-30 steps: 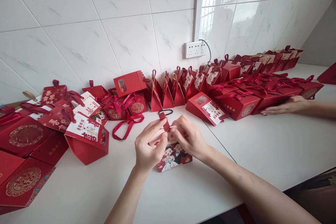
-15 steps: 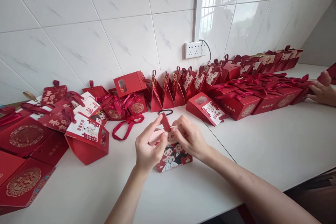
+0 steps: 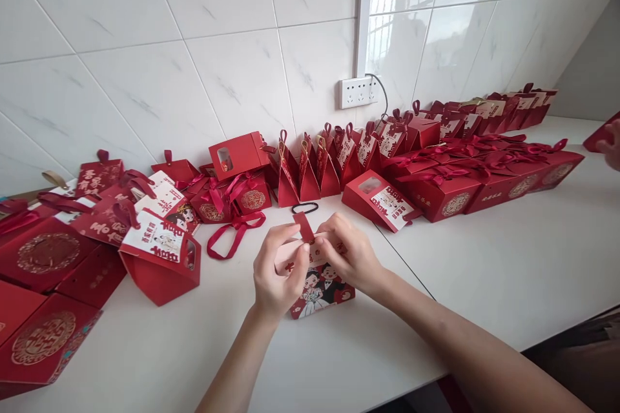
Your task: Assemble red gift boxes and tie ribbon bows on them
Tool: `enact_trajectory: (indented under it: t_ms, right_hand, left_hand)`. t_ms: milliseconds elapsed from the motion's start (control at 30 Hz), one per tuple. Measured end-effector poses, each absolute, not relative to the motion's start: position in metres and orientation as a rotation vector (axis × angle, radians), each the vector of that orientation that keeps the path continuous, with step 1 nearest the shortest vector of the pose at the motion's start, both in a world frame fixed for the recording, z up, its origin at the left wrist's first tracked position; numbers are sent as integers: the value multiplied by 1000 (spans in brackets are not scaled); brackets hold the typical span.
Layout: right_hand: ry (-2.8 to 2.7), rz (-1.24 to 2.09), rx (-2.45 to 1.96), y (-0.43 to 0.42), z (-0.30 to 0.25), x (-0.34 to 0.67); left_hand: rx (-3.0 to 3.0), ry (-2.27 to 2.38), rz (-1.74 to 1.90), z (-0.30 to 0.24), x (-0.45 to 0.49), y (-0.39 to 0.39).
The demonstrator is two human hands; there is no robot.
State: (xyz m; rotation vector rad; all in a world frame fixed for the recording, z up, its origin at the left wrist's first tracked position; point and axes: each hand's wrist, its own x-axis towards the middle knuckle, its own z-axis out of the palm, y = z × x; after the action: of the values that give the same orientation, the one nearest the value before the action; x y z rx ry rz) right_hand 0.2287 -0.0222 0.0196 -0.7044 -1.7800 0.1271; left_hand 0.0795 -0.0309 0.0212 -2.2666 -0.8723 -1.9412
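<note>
A small red gift box (image 3: 320, 290) with a cartoon bride and groom printed on its front stands on the white counter (image 3: 508, 271) right before me. My left hand (image 3: 277, 274) pinches the box's top flaps from the left. From the right, my right hand (image 3: 352, 253) pinches the same top. Between my fingertips a short red ribbon tab (image 3: 305, 226) sticks up from the box's top.
Several red gift boxes and bags lie piled at the left (image 3: 159, 258) and stand in a row along the tiled wall (image 3: 436, 161) to the right. A black hair tie (image 3: 305, 208) lies behind the box. Another person's hand (image 3: 611, 145) shows at the right edge. A wall socket (image 3: 357, 91) sits above.
The other person's hand has drawn back from the row of boxes to the right edge. My fingers have closed in tighter on the box's top, with the ribbon tab more upright.
</note>
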Motion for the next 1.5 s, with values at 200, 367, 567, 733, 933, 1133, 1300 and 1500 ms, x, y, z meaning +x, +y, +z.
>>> enact_trajectory:
  t_ms: [200,367,567,733,933,1133,1300,1500]
  right_hand:
    - [-1787,164,-727,-23,20,229]
    - [-1783,160,-720,-23,20,229]
    - [-1781,164,-714,-23,20,228]
    - [-1777,164,-703,-23,21,228]
    - [-1776,154,-710,-22,20,229]
    - [-1772,156,-726,-22,20,228]
    - [-1783,152,-719,-23,21,229]
    - [-1782,106,-711,-23,21,229]
  left_hand:
    - [-2289,-855,-1809,27,80,-33]
    - [-2298,-903,-1799,30,79,-35]
    - [-2289,-946,-1812,28,80,-35]
    - [-2296,-939,-1834,28,80,-34]
    - [-2305,-936,-1839,29,81,-35]
    - [-2295,-947,-1851,27,81,-34]
    - [-2298,-990,-1869,26,81,-35]
    - [-2344,-1022,-1931,24,81,-34]
